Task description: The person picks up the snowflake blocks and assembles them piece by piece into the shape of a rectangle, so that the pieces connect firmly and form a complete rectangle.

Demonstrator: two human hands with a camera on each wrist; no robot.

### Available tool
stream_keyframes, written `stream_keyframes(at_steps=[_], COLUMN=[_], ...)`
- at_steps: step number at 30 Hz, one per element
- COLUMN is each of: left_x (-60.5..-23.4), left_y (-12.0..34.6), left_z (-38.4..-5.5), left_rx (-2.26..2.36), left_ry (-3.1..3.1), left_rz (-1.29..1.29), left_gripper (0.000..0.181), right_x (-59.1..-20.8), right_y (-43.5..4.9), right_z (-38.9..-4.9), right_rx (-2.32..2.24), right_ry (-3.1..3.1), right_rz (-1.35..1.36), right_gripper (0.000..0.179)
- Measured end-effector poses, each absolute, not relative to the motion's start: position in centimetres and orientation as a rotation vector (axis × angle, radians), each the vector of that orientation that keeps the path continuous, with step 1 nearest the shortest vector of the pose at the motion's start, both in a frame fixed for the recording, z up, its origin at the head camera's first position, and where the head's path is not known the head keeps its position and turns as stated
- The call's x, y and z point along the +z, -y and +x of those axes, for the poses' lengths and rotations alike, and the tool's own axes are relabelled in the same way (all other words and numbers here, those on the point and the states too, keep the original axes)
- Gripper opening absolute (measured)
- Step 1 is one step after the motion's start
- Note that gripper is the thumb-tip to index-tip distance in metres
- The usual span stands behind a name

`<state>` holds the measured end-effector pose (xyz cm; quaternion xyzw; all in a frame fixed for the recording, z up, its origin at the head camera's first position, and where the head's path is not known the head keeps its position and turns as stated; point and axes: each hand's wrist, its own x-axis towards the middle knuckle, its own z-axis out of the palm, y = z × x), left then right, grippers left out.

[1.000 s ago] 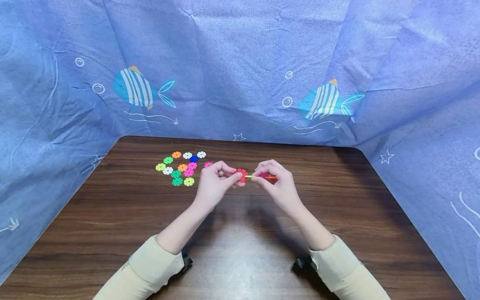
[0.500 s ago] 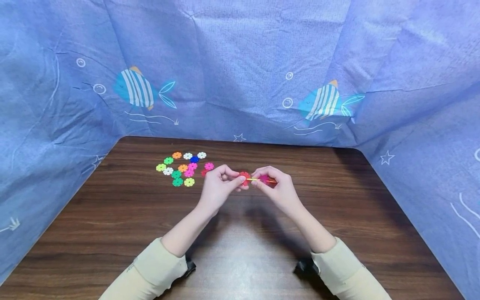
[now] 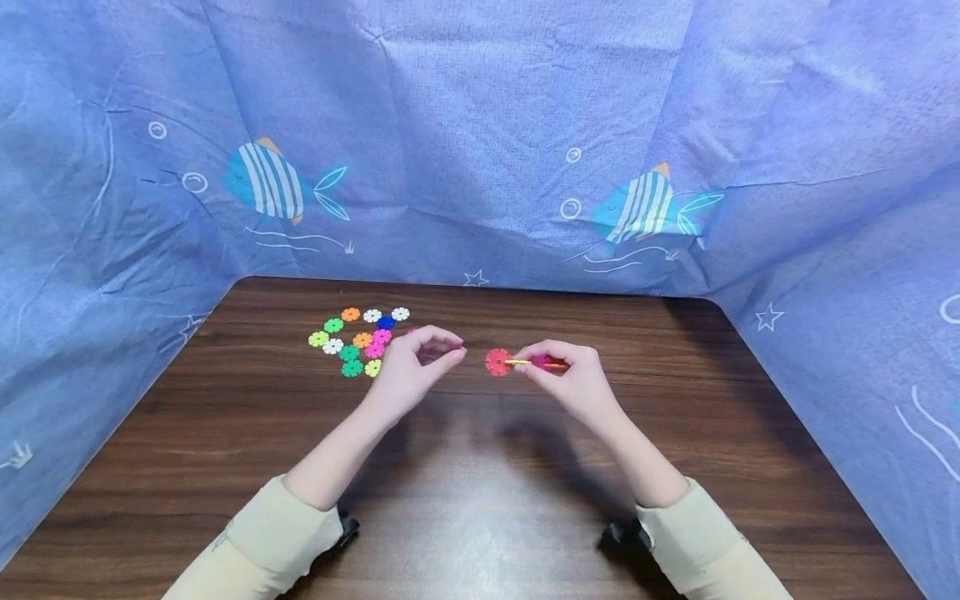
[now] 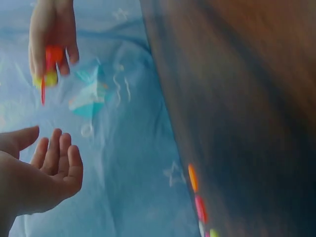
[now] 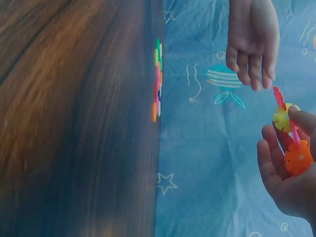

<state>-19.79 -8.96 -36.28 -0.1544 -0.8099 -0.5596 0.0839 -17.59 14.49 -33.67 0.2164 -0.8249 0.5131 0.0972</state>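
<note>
Above the surface [image 3: 472, 500], between its side edges, the right hand [image 3: 572, 377] pinches a yellow notched disc [image 5: 281, 119].
Left hand [image 3: 408, 367] empty, thumb parted from fingers; the red disc [image 3: 496, 362] could drop if loosely slotted.

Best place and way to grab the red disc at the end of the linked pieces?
Pinch the red disc by its outer rim, coming from the side of the left hand. That edge sticks out free; the opposite one meets the yellow disc, pinched by the right hand. It's thin and flat, so squeezing across both faces should hold best.
</note>
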Motion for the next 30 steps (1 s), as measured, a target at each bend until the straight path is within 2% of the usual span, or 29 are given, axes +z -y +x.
stream_keyframes(at_steps=[7,13,22,30], left_x=[-35.9,-36.8,-39.0,-40.5], left_y=[12.8,16.1,20.6,22.4], left_z=[-21.6,-23.7,-26.6,-28.1], left_rx=[-1.381,-1.21,-0.991,-0.795], left_ry=[2.542,2.66,2.783,2.904], left_rz=[-0.506,-0.533,-0.739,-0.915], left_gripper=[0.024,0.031,0.034,0.039], right_x=[-36.0,-36.4,-36.3,-36.2], right_y=[-16.5,-17.1,-17.0,-16.9], right_z=[-19.7,-20.1,-20.1,-20.1], right_rx=[1.535,1.537,1.461,1.439], right_ry=[2.464,2.464,2.51,2.522], right_rz=[0.567,0.6,0.626,0.661], right_gripper=[0.012,0.011,0.009,0.011])
